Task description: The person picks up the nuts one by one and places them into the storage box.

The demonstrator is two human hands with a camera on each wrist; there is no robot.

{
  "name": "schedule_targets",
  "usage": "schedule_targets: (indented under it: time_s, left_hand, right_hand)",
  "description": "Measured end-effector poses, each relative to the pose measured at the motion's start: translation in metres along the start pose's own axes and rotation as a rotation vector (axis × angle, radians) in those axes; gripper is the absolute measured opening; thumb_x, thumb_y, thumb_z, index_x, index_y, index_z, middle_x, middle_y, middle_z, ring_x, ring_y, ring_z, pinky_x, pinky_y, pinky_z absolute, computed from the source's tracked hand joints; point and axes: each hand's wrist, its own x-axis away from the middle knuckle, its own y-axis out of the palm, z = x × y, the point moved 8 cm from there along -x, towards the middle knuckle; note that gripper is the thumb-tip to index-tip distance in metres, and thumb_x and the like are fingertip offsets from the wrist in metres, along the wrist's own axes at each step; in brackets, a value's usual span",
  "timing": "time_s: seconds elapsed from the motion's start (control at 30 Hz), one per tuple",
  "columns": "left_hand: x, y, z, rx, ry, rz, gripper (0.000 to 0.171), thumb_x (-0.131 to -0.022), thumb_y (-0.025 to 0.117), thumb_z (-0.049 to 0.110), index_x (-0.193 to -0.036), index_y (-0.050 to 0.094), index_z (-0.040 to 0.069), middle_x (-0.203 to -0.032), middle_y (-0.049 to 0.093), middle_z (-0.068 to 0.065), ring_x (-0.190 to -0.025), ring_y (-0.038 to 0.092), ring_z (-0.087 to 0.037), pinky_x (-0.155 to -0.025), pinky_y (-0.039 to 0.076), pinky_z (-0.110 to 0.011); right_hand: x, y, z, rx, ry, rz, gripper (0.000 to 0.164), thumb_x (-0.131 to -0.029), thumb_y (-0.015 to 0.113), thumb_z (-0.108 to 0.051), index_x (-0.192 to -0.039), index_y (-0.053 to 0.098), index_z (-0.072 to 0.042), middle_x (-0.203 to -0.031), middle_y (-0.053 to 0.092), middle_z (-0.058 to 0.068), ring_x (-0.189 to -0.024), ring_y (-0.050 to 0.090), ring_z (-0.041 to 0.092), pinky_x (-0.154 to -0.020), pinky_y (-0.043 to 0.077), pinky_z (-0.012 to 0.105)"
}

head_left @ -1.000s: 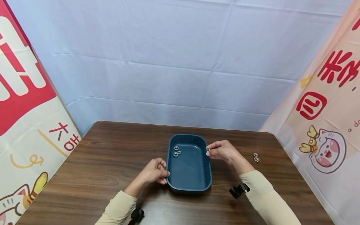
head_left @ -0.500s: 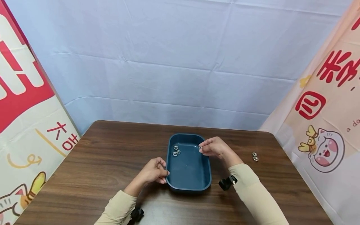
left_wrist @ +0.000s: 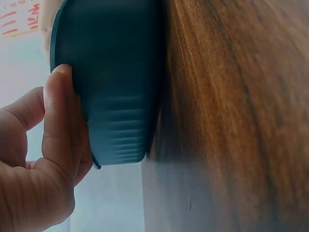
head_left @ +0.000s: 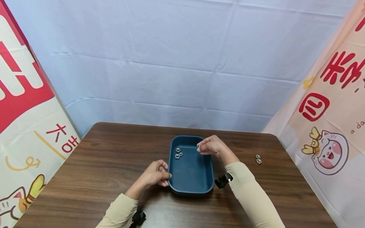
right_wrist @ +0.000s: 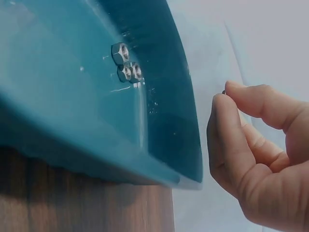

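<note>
A blue plastic tray [head_left: 191, 177] stands on the wooden table, with three metal hex nuts [right_wrist: 120, 53] lying together near its far left side. My left hand [head_left: 155, 173] grips the tray's left rim; in the left wrist view, fingers [left_wrist: 60, 116] press on its outer wall. Over the tray's far right corner, my right hand [head_left: 212, 146] pinches a small metal nut [head_left: 198, 147] between thumb and fingertips, above the rim. From the right wrist view, that nut is almost wholly hidden by the fingertips.
Two more nuts [head_left: 258, 159] lie on the brown wooden table [head_left: 119, 152] to the right of the tray. A pale cloth [head_left: 171, 79] hangs behind the table, and printed banners [head_left: 328, 126] flank it on both sides.
My right hand has moved left and slightly away from me, from the tray's right rim to over its far right corner, carrying the nut. The left hand keeps its hold on the rim.
</note>
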Motion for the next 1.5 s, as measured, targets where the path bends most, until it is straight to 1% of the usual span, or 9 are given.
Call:
schedule_targets:
  time_s: [0.13,0.37,0.5,0.67,0.73,0.93,1.13,1.23,1.5]
  left_hand:
    - [-0.001,0.001,-0.001,0.004,-0.002,0.0,0.031,-0.076,0.063,-0.009,-0.098,0.04,-0.009,-0.065,0.053,-0.012,-0.047,0.059,-0.017,-0.044,0.052,-0.025]
    - [-0.002,0.001,0.0,-0.005,-0.007,0.004,0.032,-0.076,0.064,-0.008,-0.098,0.041,-0.008,-0.066,0.053,-0.012,-0.047,0.059,-0.018,-0.045,0.053,-0.028]
    - [-0.001,-0.001,0.0,-0.02,-0.008,0.004,0.032,-0.076,0.064,-0.007,-0.099,0.041,-0.008,-0.066,0.053,-0.013,-0.047,0.059,-0.019,-0.046,0.054,-0.031]
    - [-0.001,-0.001,0.001,-0.02,-0.005,-0.007,0.033,-0.078,0.063,-0.007,-0.1,0.04,-0.009,-0.066,0.052,-0.012,-0.047,0.059,-0.019,-0.045,0.054,-0.029]
    - [-0.001,-0.001,0.0,-0.015,-0.006,-0.009,0.033,-0.078,0.063,-0.007,-0.101,0.04,-0.009,-0.066,0.051,-0.012,-0.047,0.059,-0.019,-0.044,0.053,-0.028]
    - [-0.004,-0.002,-0.003,-0.013,-0.007,-0.012,0.033,-0.077,0.064,-0.007,-0.1,0.04,-0.009,-0.066,0.051,-0.012,-0.047,0.059,-0.018,-0.044,0.053,-0.027]
    - [-0.006,-0.002,-0.004,-0.02,0.003,-0.004,0.034,-0.075,0.064,-0.007,-0.099,0.04,-0.01,-0.065,0.052,-0.011,-0.047,0.058,-0.017,-0.043,0.052,-0.026]
    - [-0.006,-0.002,-0.005,-0.02,0.003,-0.004,0.034,-0.075,0.064,-0.007,-0.099,0.04,-0.011,-0.064,0.052,-0.011,-0.046,0.058,-0.017,-0.043,0.052,-0.026]
    - [-0.007,-0.002,-0.005,-0.005,0.0,-0.011,0.034,-0.076,0.063,-0.008,-0.099,0.04,-0.01,-0.064,0.052,-0.011,-0.046,0.059,-0.017,-0.043,0.053,-0.027]
  right_hand:
    - [-0.003,0.003,-0.002,0.0,0.004,-0.011,0.024,-0.078,0.065,0.01,-0.101,0.061,0.015,-0.081,0.067,0.016,-0.072,0.066,0.022,-0.072,0.056,0.039]
    - [-0.016,0.008,-0.002,-0.012,0.03,-0.012,0.023,-0.078,0.063,0.012,-0.1,0.06,0.015,-0.079,0.066,0.015,-0.071,0.065,0.021,-0.07,0.056,0.038]
    - [-0.023,0.014,-0.004,-0.024,0.023,-0.01,0.022,-0.078,0.061,0.014,-0.1,0.06,0.016,-0.077,0.066,0.016,-0.071,0.065,0.022,-0.073,0.055,0.041]
    - [-0.032,0.022,-0.003,-0.051,0.031,0.015,0.025,-0.077,0.062,0.014,-0.102,0.06,0.015,-0.078,0.065,0.015,-0.07,0.065,0.021,-0.079,0.052,0.045]
    - [-0.034,0.025,-0.002,-0.058,0.039,0.026,0.027,-0.077,0.061,0.015,-0.104,0.06,0.015,-0.079,0.065,0.015,-0.07,0.065,0.02,-0.079,0.052,0.044]
    - [-0.043,0.029,0.011,-0.067,0.078,0.052,0.031,-0.076,0.061,0.016,-0.107,0.06,0.014,-0.084,0.064,0.017,-0.07,0.064,0.019,-0.071,0.056,0.036]
    - [-0.051,0.03,0.024,-0.025,0.108,0.09,0.032,-0.077,0.061,0.015,-0.109,0.06,0.012,-0.092,0.064,0.02,-0.075,0.065,0.024,-0.071,0.056,0.038]
    - [-0.052,0.033,0.026,0.005,0.118,0.101,0.031,-0.078,0.062,0.015,-0.109,0.06,0.012,-0.092,0.064,0.021,-0.076,0.065,0.027,-0.072,0.056,0.039]
    - [-0.054,0.038,0.027,0.094,0.121,0.129,0.023,-0.077,0.061,0.016,-0.1,0.064,0.013,-0.083,0.063,0.018,-0.061,0.063,0.022,-0.066,0.057,0.037]
